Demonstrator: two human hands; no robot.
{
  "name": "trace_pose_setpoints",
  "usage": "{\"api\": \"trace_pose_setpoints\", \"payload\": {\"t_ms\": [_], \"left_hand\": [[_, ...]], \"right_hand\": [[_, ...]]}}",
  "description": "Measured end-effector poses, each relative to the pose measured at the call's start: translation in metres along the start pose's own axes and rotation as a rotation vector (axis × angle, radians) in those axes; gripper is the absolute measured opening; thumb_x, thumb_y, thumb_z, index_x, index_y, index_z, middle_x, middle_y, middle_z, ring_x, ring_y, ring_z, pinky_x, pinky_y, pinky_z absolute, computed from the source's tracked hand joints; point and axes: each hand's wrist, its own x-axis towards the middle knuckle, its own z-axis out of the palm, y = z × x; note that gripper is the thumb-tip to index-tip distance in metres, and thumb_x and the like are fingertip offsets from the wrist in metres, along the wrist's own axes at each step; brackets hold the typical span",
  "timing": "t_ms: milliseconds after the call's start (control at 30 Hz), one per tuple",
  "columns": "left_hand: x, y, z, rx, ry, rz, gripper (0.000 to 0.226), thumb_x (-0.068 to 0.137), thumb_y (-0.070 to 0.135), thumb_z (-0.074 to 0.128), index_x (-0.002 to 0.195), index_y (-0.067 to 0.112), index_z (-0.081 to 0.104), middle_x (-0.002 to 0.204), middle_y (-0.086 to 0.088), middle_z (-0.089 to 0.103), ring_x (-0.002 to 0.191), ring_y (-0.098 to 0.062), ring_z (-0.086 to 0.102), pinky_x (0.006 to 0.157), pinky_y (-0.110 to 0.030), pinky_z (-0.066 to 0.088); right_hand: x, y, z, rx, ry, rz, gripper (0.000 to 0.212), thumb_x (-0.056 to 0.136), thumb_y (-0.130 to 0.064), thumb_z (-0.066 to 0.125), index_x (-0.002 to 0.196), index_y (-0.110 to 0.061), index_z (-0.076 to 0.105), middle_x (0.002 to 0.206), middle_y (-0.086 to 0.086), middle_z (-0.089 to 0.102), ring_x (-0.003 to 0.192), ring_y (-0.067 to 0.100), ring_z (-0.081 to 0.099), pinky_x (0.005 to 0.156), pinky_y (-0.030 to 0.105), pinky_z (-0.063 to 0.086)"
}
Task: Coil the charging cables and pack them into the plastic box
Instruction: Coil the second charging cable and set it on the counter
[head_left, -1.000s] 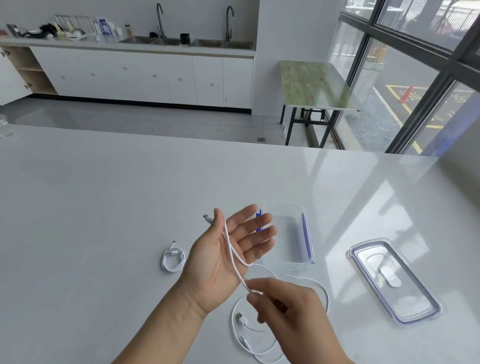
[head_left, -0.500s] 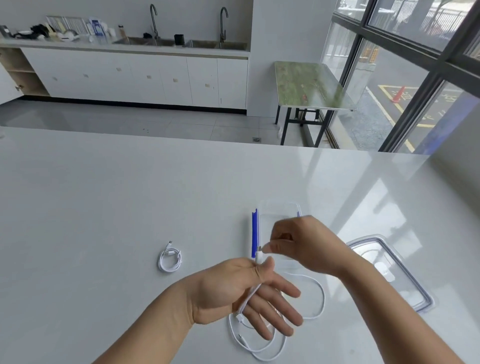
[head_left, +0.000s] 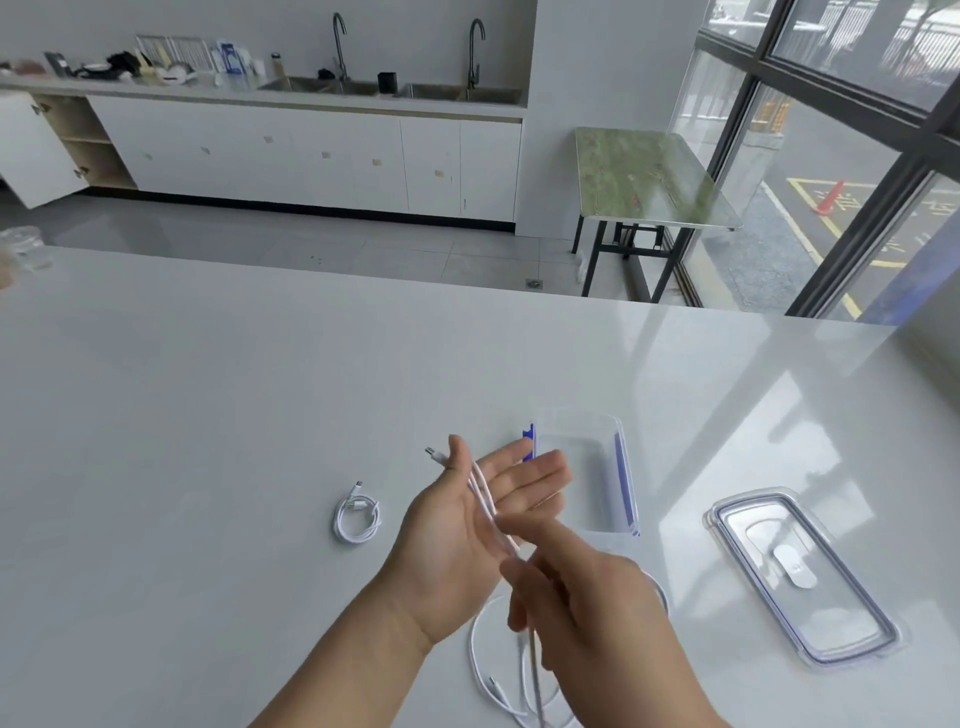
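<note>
Half a second ago the left hand (head_left: 467, 525) was turned palm down with its fingers pointing at the table (head_left: 208, 415). It now faces palm up, just in front of the plastic box (head_left: 622, 470). The right hand (head_left: 587, 613), which was raised near the box, has dropped to the near side, below the left palm. The coiled cable (head_left: 357, 517), the box and the lid (head_left: 800, 577) lie where they did.

The left fingers are straight and slightly spread. The white cable (head_left: 480, 493) runs in two strands across the palm between thumb and forefinger, and its plug sticks out past the thumb. The right fingers are curled and pinch the same cable just off the heel of the left palm.

The rest of the cable hangs to loose loops on the table beneath the right hand. These are partly covered by the wrist and cut off by the bottom edge. The right hand is blurred, so the exact pinching fingers are hard to make out. The clear box stands open, well left of its lid.
</note>
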Motion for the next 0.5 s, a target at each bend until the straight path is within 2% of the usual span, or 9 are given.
{"api": "trace_pose_setpoints", "payload": {"t_ms": [100,133,200,267,400,500], "left_hand": [[-0.003,0.005,0.005,-0.093,-0.033,0.023,0.080,0.095,0.062,0.031,0.135,-0.004,0.051,0.133,-0.027,0.061,0.125,-0.038,0.059,0.106,-0.048,0.048],[-0.005,0.005,0.005,-0.099,-0.049,0.009,0.084,0.093,0.065,0.031,0.136,-0.005,0.050,0.134,-0.028,0.059,0.126,-0.039,0.058,0.106,-0.048,0.048],[-0.008,0.004,0.005,-0.134,-0.065,-0.009,0.094,0.089,0.071,0.034,0.139,-0.007,0.045,0.138,-0.032,0.054,0.129,-0.043,0.055,0.107,-0.049,0.046],[-0.010,0.005,0.005,-0.172,-0.085,0.000,0.103,0.085,0.076,0.038,0.142,-0.009,0.041,0.141,-0.034,0.050,0.131,-0.045,0.051,0.110,-0.052,0.042],[-0.016,0.014,0.008,-0.210,-0.153,0.009,0.116,0.077,0.084,0.043,0.144,-0.010,0.036,0.146,-0.034,0.044,0.136,-0.045,0.045,0.114,-0.052,0.037],[-0.019,0.017,0.007,-0.220,-0.241,-0.032,0.123,0.073,0.089,0.042,0.146,-0.010,0.033,0.148,-0.035,0.040,0.140,-0.047,0.039,0.118,-0.053,0.031]], "right_hand": [[-0.008,0.016,0.009,0.244,-0.024,0.111,0.026,0.092,-0.020,0.061,0.093,-0.046,0.060,0.061,-0.007,0.067,0.052,0.005,0.059,0.063,0.020,0.048],[-0.009,0.021,0.011,0.391,-0.026,0.159,0.021,0.087,-0.018,0.062,0.090,-0.039,0.062,0.058,-0.001,0.065,0.052,0.007,0.059,0.062,0.023,0.049],[-0.010,0.031,0.013,0.669,-0.051,0.239,0.011,0.080,-0.013,0.061,0.089,-0.020,0.062,0.056,0.006,0.059,0.053,0.023,0.062,0.057,0.029,0.049],[-0.011,0.039,0.014,0.793,-0.111,0.260,0.009,0.082,-0.014,0.062,0.088,-0.009,0.058,0.058,0.009,0.054,0.050,0.030,0.061,0.051,0.030,0.046],[-0.013,0.058,0.017,0.703,-0.255,0.259,0.024,0.086,-0.035,0.067,0.081,-0.012,0.069,0.056,0.007,0.056,0.045,0.020,0.052,0.048,0.023,0.039],[-0.005,0.081,0.019,0.489,-0.367,0.273,0.037,0.084,-0.050,0.068,0.084,-0.014,0.075,0.057,0.000,0.059,0.052,0.014,0.054,0.056,0.025,0.046]]}}
